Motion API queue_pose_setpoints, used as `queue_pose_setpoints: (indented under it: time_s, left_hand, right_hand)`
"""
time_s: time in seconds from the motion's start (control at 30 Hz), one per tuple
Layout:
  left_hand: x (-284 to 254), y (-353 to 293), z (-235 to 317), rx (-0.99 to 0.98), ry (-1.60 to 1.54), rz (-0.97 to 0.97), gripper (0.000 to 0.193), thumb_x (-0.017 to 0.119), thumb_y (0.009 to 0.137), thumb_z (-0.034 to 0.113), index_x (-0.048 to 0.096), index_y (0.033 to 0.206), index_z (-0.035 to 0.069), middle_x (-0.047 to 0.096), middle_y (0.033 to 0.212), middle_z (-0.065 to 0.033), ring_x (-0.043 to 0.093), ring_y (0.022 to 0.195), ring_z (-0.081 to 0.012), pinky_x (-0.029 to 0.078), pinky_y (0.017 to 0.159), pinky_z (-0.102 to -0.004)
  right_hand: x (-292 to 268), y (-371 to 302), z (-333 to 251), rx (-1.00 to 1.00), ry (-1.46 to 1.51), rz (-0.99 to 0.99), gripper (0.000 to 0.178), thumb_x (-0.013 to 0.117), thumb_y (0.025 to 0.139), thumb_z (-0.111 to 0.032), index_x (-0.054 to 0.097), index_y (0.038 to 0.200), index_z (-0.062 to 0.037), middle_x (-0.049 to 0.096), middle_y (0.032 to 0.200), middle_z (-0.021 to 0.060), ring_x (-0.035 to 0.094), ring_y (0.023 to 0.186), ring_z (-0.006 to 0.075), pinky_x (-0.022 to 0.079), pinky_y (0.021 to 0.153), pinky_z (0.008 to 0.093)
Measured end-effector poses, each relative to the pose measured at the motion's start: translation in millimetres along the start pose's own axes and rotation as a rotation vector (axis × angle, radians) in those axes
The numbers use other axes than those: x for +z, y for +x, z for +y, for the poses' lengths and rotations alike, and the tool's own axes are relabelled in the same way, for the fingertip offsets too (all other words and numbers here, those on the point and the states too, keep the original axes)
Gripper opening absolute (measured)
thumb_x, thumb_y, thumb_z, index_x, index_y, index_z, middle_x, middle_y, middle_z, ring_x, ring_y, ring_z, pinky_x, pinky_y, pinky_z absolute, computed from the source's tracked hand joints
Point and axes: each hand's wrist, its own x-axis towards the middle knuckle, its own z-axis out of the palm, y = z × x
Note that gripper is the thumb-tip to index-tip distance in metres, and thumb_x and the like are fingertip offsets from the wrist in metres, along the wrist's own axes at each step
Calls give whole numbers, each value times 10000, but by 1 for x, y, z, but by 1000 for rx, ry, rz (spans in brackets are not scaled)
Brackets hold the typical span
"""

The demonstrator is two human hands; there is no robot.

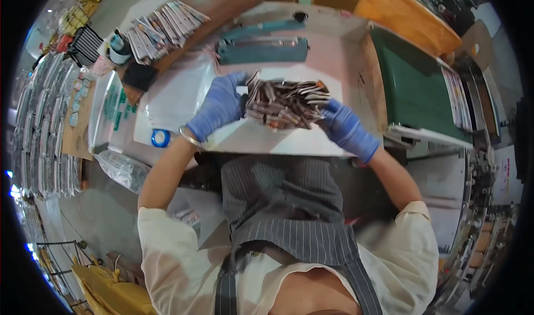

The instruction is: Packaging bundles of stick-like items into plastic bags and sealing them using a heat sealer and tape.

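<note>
Both hands wear blue gloves and are raised over the white table (250, 140). Between them is a thick bundle of thin, flat brown-and-white pieces (286, 103), fanned unevenly; their exact kind does not show. My left hand (219, 106) closes on the bundle's left end, and my right hand (345, 129) grips its right end, with some fingers hidden behind it. Beyond the bundle lies a long teal tool with a metal bar (261, 51), resembling a heat sealer. Next to my left hand are clear plastic bags (178, 87) in a flat pile.
A blue tape roll (161, 138) sits near the left front edge. Fanned printed packets (164, 28) lie on a brown board beside a cup of tools (118, 51). A green panel (414, 81) borders the right; stacked plastic-wrapped goods (47, 126) stand far left.
</note>
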Motion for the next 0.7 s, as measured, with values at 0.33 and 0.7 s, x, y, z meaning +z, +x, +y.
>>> queue_pose_setpoints:
  time_s: [0.33, 0.7]
  left_hand:
    - [-55, 61, 27, 23, 84, 196, 70, 573, 726, 50, 618, 761, 9, 614, 628, -74, 566, 491, -122, 484, 515, -265]
    - [-35, 38, 67, 158, -443, 109, 126, 594, 762, 10, 639, 872, -32, 639, 752, -61, 573, 657, -66, 488, 576, -218]
  right_hand:
    - [-79, 108, -15, 82, -152, 384, 54, 595, 717, -5, 545, 710, -25, 443, 617, 148, 463, 546, 299, 371, 506, 351]
    - [-29, 110, -61, 0, -641, 536, 203, 623, 700, -139, 554, 856, -29, 526, 788, 149, 526, 784, 326, 437, 704, 379]
